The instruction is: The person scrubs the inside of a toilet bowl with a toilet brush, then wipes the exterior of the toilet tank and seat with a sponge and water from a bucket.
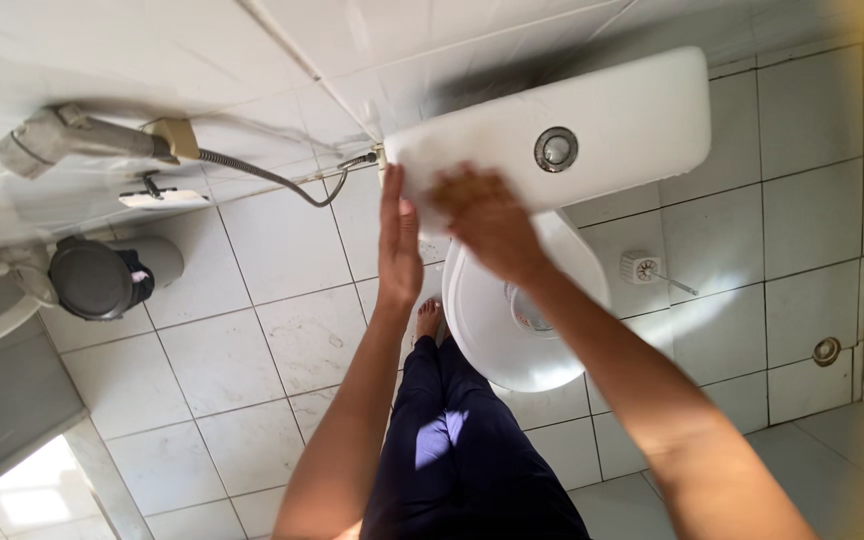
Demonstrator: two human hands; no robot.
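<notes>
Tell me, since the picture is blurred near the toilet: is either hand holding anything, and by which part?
Cannot be told for certain. Both hands, left hand and right hand, are at the near end of the white cistern; motion blur hides any grasp.

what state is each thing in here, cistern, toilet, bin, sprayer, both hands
cistern: lid on, flush button on top
toilet bowl: open, seat cannot tell
left hand: flat against the cistern's end, fingers straight
right hand: blurred, on the cistern's front edge
pedal bin: lid shut
hand sprayer: hung on the wall, hose attached
floor drain: covered
</notes>
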